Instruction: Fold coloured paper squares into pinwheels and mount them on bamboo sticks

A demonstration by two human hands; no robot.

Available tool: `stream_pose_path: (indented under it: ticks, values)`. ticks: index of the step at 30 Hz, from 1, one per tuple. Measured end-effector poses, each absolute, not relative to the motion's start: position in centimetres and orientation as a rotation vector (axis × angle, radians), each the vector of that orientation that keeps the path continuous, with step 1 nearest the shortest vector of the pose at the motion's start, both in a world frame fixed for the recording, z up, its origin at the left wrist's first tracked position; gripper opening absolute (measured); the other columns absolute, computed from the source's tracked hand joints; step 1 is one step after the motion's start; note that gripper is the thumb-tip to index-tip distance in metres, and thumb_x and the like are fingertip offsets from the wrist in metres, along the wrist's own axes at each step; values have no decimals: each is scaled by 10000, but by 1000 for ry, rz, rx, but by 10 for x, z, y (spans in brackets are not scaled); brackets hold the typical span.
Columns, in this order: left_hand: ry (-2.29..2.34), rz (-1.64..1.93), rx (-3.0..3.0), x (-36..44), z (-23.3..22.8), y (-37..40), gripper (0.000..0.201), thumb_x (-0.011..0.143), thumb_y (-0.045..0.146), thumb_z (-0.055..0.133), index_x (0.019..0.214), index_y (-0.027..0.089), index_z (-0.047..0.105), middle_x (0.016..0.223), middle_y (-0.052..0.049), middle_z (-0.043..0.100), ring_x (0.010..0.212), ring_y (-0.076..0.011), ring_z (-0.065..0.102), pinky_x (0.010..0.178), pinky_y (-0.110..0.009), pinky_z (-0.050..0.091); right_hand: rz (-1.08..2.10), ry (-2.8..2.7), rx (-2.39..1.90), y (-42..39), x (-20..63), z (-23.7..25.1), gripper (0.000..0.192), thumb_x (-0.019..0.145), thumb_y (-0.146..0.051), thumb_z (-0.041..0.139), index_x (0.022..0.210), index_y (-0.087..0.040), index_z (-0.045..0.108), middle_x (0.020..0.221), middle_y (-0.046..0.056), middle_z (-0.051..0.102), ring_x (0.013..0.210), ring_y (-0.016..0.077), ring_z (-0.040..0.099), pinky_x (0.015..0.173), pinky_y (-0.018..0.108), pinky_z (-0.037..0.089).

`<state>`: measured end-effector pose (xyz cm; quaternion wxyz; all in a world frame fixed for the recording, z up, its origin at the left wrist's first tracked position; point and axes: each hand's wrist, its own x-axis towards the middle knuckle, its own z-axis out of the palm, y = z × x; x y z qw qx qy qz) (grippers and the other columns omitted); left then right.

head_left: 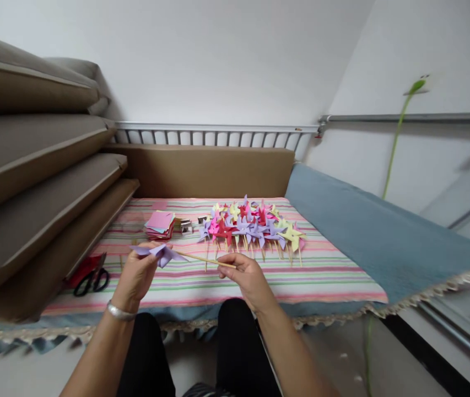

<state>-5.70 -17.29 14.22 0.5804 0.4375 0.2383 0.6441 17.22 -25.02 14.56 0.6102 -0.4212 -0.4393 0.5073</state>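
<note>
**Purple pinwheel held mid-air, big pile behind it**

Right over the near edge of the striped cloth [226, 284], a purple pinwheel [161, 253] is being held up in the air, not resting on anything. Left hand [135, 275] is curled around the paper head, fingers closed on the folds from below, probably to keep the blades from springing apart. Right hand [248, 274] is pinched shut on the far end of the thin wooden stick [204, 258], which runs slightly downhill from the paper head to those fingers. So each hand grips one end, which looks like a way to keep stick and paper lined up.

Just beyond the hands there's a heap of finished pinwheels [253, 226] in pink, purple, yellow and red, sticks all pointing toward the person, so I'd guess they're laid that way for easy grabbing. Left of the heap sits a stack of coloured paper squares [160, 223], within reach. Black-handled scissors [93, 280] lie off at the left edge, near something red. Brown cushions [32, 165] are stacked up on the left, and a blue blanket [375, 237] covers the right side.
</note>
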Motion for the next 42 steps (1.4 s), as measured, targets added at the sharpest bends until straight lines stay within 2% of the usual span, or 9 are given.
stream_pose_path:
  ticks: [6, 17, 24, 32, 37, 42]
  values:
    - [635, 1528, 919, -61, 133, -170, 203, 522, 128, 774, 671, 183, 648, 647, 31, 646, 586, -96, 572, 577, -214, 465, 1124, -949, -842, -250, 159, 144, 161, 649, -229, 724, 796, -175, 688, 662, -10, 646, 619, 116, 605, 648, 265, 498]
    - [643, 1490, 823, -53, 130, -170, 257, 492, 124, 797, 689, 163, 637, 647, 42, 642, 603, -83, 572, 614, -203, 469, 1064, -859, -787, -248, 154, 143, 144, 674, -215, 714, 814, -182, 706, 653, -4, 674, 626, 117, 613, 662, 265, 485]
    - [594, 1426, 911, -48, 129, -175, 224, 494, 150, 808, 642, 165, 642, 640, 35, 638, 609, -91, 575, 608, -203, 453, 1053, -675, -772, -245, 158, 144, 148, 645, -244, 720, 775, -179, 696, 641, -11, 647, 581, 99, 565, 621, 261, 461]
    - [613, 1405, 943, -47, 124, -173, 212, 531, 220, 792, 641, 159, 620, 682, -3, 649, 658, -147, 591, 637, -265, 431, 909, -798, -808, -241, 154, 131, 139, 695, -269, 713, 811, -199, 686, 695, -11, 661, 663, 114, 585, 685, 265, 451]
    - [568, 1354, 1072, -34, 127, -177, 173, 564, 239, 786, 607, 152, 644, 663, -13, 615, 709, -176, 601, 764, -341, 456, 1053, -900, -768, -237, 140, 128, 101, 741, -285, 683, 806, -208, 686, 669, -16, 642, 669, 114, 589, 686, 258, 451]
    - [509, 1357, 1288, -28, 133, -185, 76, 618, 200, 760, 619, 181, 686, 679, -13, 635, 753, -170, 599, 978, -423, 376, 918, -1028, -772, -235, 138, 123, 73, 773, -245, 659, 835, -231, 695, 792, -11, 632, 697, 111, 597, 675, 252, 466]
